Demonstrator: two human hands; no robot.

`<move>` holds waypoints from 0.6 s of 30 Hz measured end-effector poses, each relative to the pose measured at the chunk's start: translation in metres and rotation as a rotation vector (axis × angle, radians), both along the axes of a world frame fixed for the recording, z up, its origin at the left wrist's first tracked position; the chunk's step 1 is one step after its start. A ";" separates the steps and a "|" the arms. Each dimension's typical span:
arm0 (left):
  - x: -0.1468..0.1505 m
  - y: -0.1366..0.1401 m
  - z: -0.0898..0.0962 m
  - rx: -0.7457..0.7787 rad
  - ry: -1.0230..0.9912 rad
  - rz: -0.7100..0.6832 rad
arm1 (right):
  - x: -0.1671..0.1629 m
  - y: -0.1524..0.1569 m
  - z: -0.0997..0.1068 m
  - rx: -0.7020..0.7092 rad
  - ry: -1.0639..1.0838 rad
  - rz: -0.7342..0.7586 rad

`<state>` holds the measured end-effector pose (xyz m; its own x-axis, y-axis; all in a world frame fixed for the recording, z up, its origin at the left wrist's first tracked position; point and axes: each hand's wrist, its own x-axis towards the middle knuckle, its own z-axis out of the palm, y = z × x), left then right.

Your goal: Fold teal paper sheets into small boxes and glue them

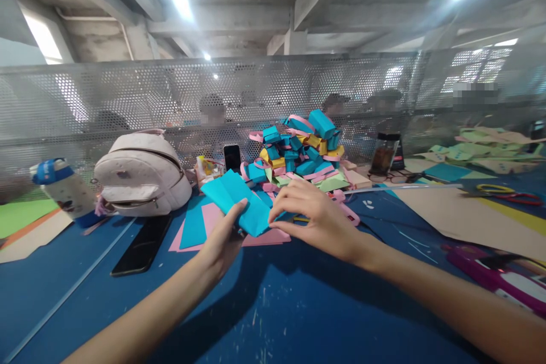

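Two hands, left hand [225,240] and right hand [310,213], hold one folded blue paper [230,193] above a table [251,318].
Left thumb clamps its top, fingers hidden below; right thumb and fingertips pinch its right edge. Pink sheets [211,218] lie beneath, a paper pile [301,151] behind.

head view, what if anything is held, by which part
Blue paper piece: left grip holds its near-left edge, thumb on top; right grip pinches its right end.
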<state>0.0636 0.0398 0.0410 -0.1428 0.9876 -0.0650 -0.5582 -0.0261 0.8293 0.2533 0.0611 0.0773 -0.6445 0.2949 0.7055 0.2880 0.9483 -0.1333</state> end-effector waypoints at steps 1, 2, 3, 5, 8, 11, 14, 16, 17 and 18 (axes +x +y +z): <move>0.000 -0.001 0.000 -0.001 -0.006 -0.006 | -0.001 -0.001 -0.002 0.001 0.017 0.016; 0.001 -0.001 0.000 -0.003 -0.013 -0.014 | -0.003 -0.003 -0.004 0.001 0.030 0.034; 0.001 -0.002 0.000 -0.005 -0.021 -0.022 | -0.005 -0.004 -0.007 0.004 0.039 0.054; 0.001 -0.003 0.000 -0.013 -0.035 -0.038 | -0.009 -0.006 -0.012 0.015 0.046 0.081; 0.002 -0.004 -0.001 -0.027 -0.048 -0.058 | -0.013 -0.008 -0.018 0.047 0.034 0.084; 0.002 -0.005 -0.002 -0.038 -0.060 -0.074 | -0.014 -0.008 -0.021 0.077 0.022 0.067; 0.002 -0.004 -0.003 -0.044 -0.077 -0.085 | -0.014 -0.009 -0.023 0.112 0.023 0.055; 0.001 -0.003 -0.004 -0.044 -0.090 -0.094 | -0.015 -0.009 -0.024 0.135 0.025 0.049; 0.001 -0.003 -0.005 -0.043 -0.098 -0.101 | -0.015 -0.009 -0.025 0.145 0.025 0.047; 0.001 -0.002 -0.005 -0.041 -0.107 -0.109 | -0.015 -0.009 -0.025 0.153 0.026 0.046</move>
